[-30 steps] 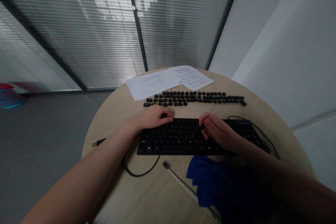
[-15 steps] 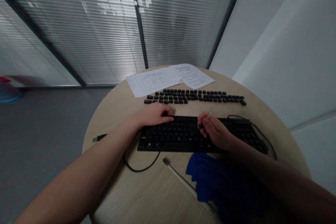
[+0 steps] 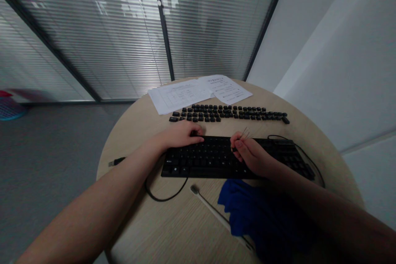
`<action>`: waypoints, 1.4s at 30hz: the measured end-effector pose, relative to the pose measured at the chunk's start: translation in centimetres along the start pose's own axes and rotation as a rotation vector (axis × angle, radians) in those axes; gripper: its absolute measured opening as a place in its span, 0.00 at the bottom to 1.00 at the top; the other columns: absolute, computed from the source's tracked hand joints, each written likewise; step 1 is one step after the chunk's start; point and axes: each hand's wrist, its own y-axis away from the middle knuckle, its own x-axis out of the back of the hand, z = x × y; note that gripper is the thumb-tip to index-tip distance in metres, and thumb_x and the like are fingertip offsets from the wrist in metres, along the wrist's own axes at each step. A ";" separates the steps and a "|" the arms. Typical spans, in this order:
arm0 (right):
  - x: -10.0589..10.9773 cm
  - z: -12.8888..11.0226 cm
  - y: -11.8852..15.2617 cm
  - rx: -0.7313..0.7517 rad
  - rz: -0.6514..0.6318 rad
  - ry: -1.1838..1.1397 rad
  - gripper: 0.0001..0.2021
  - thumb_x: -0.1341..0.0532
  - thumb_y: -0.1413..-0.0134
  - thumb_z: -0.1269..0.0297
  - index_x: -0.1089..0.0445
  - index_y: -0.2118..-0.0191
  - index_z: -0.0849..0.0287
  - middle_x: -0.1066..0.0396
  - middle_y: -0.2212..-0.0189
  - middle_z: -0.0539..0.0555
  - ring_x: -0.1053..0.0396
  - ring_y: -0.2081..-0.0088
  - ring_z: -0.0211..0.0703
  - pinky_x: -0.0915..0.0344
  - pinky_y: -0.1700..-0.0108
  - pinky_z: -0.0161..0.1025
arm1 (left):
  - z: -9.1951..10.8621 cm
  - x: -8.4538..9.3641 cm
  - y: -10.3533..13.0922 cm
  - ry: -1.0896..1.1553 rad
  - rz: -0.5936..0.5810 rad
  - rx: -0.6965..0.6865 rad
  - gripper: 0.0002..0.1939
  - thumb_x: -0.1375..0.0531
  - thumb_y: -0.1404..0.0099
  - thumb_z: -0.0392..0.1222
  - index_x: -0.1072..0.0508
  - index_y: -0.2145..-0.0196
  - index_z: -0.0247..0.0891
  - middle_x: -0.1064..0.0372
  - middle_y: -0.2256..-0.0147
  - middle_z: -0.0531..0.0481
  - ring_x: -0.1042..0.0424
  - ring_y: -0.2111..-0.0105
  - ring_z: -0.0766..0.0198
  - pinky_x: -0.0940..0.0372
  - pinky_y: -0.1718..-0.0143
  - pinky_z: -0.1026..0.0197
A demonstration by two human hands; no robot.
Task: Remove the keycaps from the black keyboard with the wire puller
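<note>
1. Black keyboard: middle of tabletop.
2. Left hand: at keyboard's far side, fingers curled; cannot tell whether gripping.
3. Right hand: over keyboard, fingers clamped on thin-wired tool.
4. Loose black keycaps: in rows, toward tabletop's far edge.

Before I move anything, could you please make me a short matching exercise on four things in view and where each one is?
Things:
1. Brush
2. Loose keycaps
3. Right hand
4. Printed papers

Places:
A. Lying at the far side of the round table
B. Over the keyboard, gripping a thin wire tool
C. On the near side of the keyboard, by the blue cloth
D. Laid out in rows just beyond the keyboard

Right pairs: 1-C, 2-D, 3-B, 4-A
</note>
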 end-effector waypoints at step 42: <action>-0.1 0.6 0.2 0.289 -0.066 0.384 0.08 0.45 0.32 0.63 0.32 0.63 0.55 0.30 0.74 0.50 0.33 0.74 0.42 0.43 0.68 0.38 | -0.1 -0.1 0.0 -0.011 0.009 -0.001 0.15 0.41 0.32 0.52 0.20 0.59 0.39 0.21 0.63 0.47 0.27 0.65 0.59 0.38 0.62 0.58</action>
